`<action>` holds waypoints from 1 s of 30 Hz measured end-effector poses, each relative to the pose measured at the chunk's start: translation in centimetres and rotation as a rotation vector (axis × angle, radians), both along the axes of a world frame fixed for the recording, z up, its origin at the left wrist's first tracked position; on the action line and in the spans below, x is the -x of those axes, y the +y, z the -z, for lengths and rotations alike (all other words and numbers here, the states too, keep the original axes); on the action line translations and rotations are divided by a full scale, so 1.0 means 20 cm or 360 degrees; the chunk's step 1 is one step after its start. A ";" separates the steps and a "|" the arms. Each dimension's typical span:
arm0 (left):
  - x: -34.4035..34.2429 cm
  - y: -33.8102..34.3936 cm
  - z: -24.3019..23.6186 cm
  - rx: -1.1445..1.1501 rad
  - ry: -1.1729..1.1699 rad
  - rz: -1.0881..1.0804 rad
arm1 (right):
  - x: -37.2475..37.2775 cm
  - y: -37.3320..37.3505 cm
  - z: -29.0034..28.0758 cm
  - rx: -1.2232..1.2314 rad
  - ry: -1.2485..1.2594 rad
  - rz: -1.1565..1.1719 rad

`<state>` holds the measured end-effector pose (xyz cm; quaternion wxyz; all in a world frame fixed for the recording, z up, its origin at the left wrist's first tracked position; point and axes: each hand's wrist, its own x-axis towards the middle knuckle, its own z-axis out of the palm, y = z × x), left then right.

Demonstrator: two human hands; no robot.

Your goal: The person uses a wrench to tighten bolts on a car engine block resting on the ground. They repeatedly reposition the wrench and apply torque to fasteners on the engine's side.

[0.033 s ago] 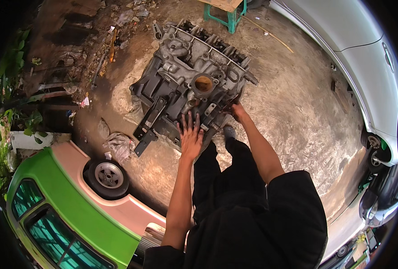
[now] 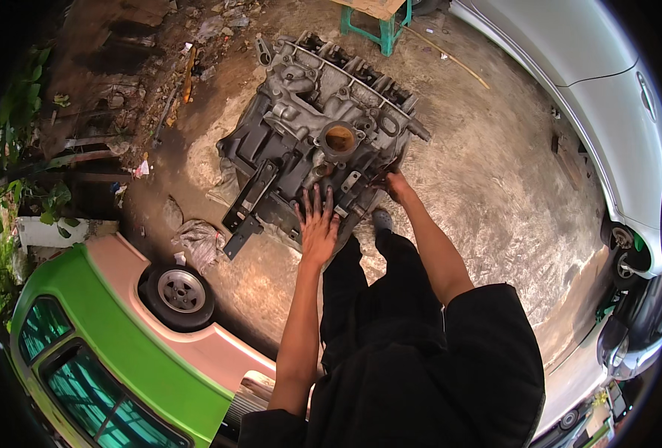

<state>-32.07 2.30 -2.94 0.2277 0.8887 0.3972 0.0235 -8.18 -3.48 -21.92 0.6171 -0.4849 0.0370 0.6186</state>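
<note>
A greasy engine (image 2: 301,97) stands on the concrete in front of me, with a round, rust-coloured opening facing up near its middle. My left hand (image 2: 317,231) lies on the dark near side of the engine, its blackened fingers spread apart. Beside that hand, to the left, a black metal bracket (image 2: 250,205) sticks out from the engine. My right hand (image 2: 398,187) is closed against the engine's lower right side; its fingertips are hidden by the dark metal there.
Left and below is a green and pink vehicle (image 2: 129,321); a silver car (image 2: 570,45) borders the right. A green-legged stool (image 2: 385,33) stands beyond the engine. Crumpled plastic (image 2: 199,240) lies near the vehicle's wheel (image 2: 180,293). Rubble and litter cover the far left ground.
</note>
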 end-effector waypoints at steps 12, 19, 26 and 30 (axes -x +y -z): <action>0.00 0.02 0.00 0.0057 0.0073 0.0036 | 0.09 0.02 0.07 0.0136 0.0111 0.0257; -0.01 0.03 -0.03 0.0070 0.0073 0.0082 | 0.23 -0.03 -0.10 -0.0090 -0.0983 0.0305; -0.01 0.03 -0.03 0.0085 0.0090 0.0110 | 0.45 -0.17 -0.30 0.0061 -0.2167 -0.0255; 0.00 0.03 -0.03 0.0084 0.0060 0.0117 | 0.35 -0.22 -0.31 0.0012 -0.2023 -0.0653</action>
